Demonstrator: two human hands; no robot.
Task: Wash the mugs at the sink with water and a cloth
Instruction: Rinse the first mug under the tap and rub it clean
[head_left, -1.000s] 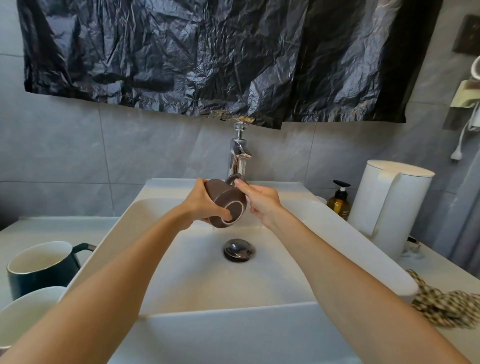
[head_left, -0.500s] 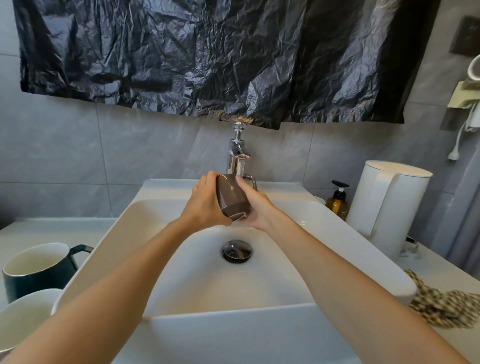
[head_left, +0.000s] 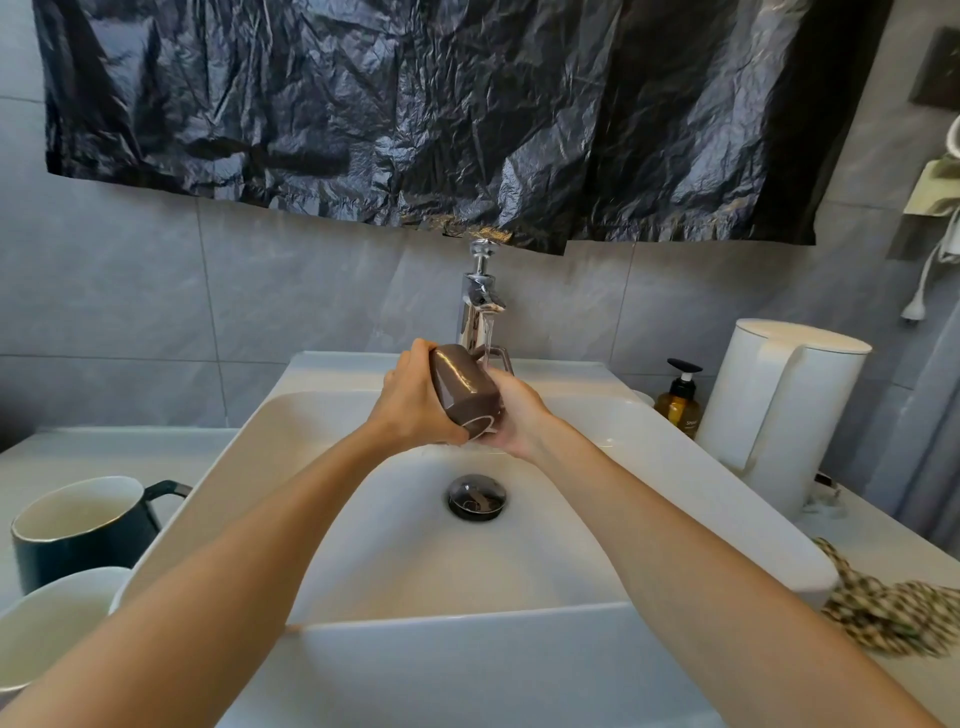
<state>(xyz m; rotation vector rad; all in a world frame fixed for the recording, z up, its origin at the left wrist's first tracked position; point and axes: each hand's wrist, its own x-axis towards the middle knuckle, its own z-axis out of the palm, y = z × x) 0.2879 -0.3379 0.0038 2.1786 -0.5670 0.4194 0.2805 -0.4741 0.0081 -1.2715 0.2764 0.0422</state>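
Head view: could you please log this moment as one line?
step: rinse; brown mug: tilted under running tap; left hand: grips mug; right hand: holds mug

Brown mug (head_left: 465, 389): tipped, mouth toward the near side, under the running tap (head_left: 480, 306), above the far end of the sink (head_left: 675, 467).
Left hand (head_left: 415, 405): grips the mug's left side.
Right hand (head_left: 519, 415): cups its right side, below the handle.
Drain (head_left: 477, 496): in the basin floor, nearer than the mug.
Left counter: dark green mug (head_left: 78, 530), white mug (head_left: 47, 629) nearer.
Right counter: checked cloth (head_left: 893, 618) near; white kettle (head_left: 779, 410) and amber soap bottle (head_left: 678, 400) farther back.
Wall: black plastic sheet (head_left: 415, 104) above the tap.
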